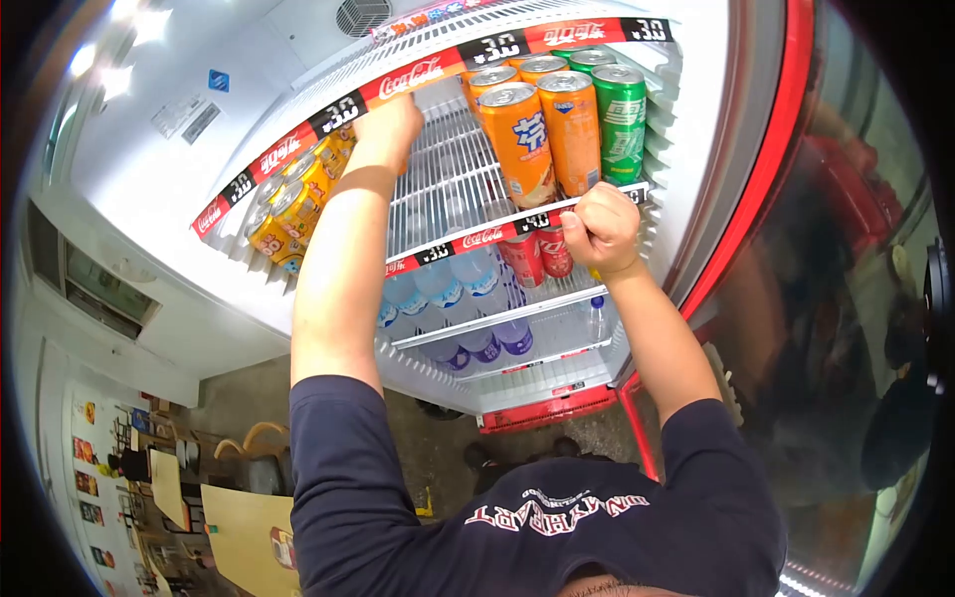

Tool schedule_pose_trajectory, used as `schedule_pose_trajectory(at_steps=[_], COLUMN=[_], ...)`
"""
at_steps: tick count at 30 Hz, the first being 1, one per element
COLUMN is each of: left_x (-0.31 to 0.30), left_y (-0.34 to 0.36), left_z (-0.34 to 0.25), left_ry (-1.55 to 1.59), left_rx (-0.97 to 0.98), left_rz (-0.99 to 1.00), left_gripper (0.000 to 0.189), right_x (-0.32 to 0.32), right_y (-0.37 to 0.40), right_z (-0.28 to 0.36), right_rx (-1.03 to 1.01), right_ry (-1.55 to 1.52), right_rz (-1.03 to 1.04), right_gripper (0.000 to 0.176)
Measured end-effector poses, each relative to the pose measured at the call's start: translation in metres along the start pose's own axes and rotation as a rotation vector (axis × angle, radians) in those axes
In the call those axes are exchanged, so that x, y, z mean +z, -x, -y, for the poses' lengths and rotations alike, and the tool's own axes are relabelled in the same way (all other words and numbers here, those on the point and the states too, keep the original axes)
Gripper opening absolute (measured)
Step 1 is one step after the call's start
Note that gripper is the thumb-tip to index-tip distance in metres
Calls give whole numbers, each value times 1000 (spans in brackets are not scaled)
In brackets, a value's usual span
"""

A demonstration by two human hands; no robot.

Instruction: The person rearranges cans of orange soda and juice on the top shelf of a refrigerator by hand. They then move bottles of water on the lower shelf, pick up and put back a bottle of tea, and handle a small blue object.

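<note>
- Your left hand point(388, 124) sits on the upper red plastic price rail point(288, 149). The fingers go over it and out of sight, so I can't tell the grip.
- That rail's long axis runs down-left and up-right from this hand.
- Your right hand point(600, 227) is a tight fist on the end of the lower red plastic price rail point(468, 242), which runs towards your left forearm.
- Tall orange drink cans point(522, 139) stand upright just above the fist.
- Yellow drink cans point(288, 209) beside your left wrist are partly hidden by the rail.

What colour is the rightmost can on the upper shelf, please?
The can is green; head view.
</note>
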State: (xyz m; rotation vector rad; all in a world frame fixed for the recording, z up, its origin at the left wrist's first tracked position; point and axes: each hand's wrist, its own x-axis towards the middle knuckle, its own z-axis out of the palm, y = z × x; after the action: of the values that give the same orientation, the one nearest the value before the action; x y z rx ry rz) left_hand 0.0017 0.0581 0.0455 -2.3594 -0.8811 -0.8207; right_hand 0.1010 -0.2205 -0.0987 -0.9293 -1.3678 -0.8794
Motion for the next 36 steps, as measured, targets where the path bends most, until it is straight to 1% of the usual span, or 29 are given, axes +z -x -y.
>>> schedule_pose_trajectory(at_steps=[5, 7, 10, 11, 12, 14, 15, 16, 17, 27, 36], left_x=[-6, -16, 11, 24, 36, 41, 31, 32, 29, 35, 36], left_y=[2, 1, -12, -18, -26, -35, -31, -33, -32, -48, -58], left_z=[-11, -21, -24, -23, -23, -25, -32, -34, -36, -34, -30], left_ry=[202, 254, 383, 384, 377, 492, 464, 518, 510, 493, 459], left_rx=[-63, -114, -69, -18, 12, 15, -25, -40, -33, -36, 2], left_rz=[-2, 59, -160, -319, -358, -414, -386, -414, -388, -340, -294], left_gripper=[36, 36, 35, 33, 31, 31, 32, 37, 46, 48, 49], right_x=[3, 3, 2, 3, 2, 3, 2, 3, 2, 1, 1], right_y=[2, 2, 1, 2, 3, 2, 2, 0, -1, -1, 0], right_z=[-2, 0, 1, 1, 0, 0, 0, 1, 2, -1, -3], right_rx=[-2, 10, 7, 8, 6, 5, 2, 1, -1, -33, -35], right_ry=[-1, 2, 37, 35, 34, 34, 38, 40, 42, 62, 60], right_rz=[8, 15, 24, 23, 26, 22, 26, 25, 36, 61, 46], right_gripper=[30, 28, 27, 27, 27, 28, 28, 29, 29, 32, 32])
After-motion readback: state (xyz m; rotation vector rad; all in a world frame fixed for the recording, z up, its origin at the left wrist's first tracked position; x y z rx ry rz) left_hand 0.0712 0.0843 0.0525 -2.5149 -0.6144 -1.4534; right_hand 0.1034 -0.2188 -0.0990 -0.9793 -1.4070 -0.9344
